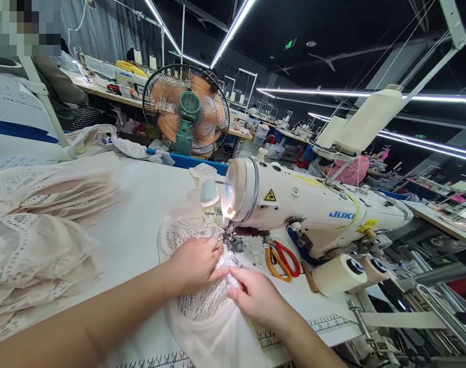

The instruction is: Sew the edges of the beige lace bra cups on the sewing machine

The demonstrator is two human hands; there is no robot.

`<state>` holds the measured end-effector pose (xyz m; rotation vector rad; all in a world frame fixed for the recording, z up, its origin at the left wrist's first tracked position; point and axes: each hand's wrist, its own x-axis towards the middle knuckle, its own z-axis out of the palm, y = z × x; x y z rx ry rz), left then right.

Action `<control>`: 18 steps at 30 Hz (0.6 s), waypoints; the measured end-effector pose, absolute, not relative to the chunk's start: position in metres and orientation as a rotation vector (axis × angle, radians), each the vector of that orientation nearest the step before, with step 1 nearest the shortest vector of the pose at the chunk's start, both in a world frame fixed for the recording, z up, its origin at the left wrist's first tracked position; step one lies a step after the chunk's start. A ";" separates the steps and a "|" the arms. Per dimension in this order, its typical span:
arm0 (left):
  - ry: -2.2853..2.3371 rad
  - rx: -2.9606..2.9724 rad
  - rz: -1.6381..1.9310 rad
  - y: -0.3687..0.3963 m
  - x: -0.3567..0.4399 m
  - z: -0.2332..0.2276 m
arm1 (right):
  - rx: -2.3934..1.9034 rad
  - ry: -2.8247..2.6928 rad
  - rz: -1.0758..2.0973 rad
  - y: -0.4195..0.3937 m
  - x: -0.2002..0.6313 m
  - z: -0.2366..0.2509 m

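Head view: left hand [194, 266] and right hand [258, 294] grasp lace fabric [202, 307] beside the sewing machine [290, 197], where uneven tugging could pucker it.

Bare forearms [113, 312] angled inward, left hand [196, 263] curled palm-down, right hand [258, 296] just beside, thumbs [240, 276] nearly touching.
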<state>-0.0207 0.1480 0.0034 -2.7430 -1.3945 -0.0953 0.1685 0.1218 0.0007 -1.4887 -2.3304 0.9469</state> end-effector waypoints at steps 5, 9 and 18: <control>-1.478 -2.731 0.012 0.148 -0.016 0.008 | -1.515 -2.331 0.964 0.122 0.168 0.003; -1.521 -2.739 0.007 0.148 -0.014 0.010 | -1.529 -2.305 1.005 0.124 0.167 0.004; -1.558 -2.749 -0.052 0.151 -0.014 0.010 | -1.547 -2.309 0.993 0.126 0.166 0.007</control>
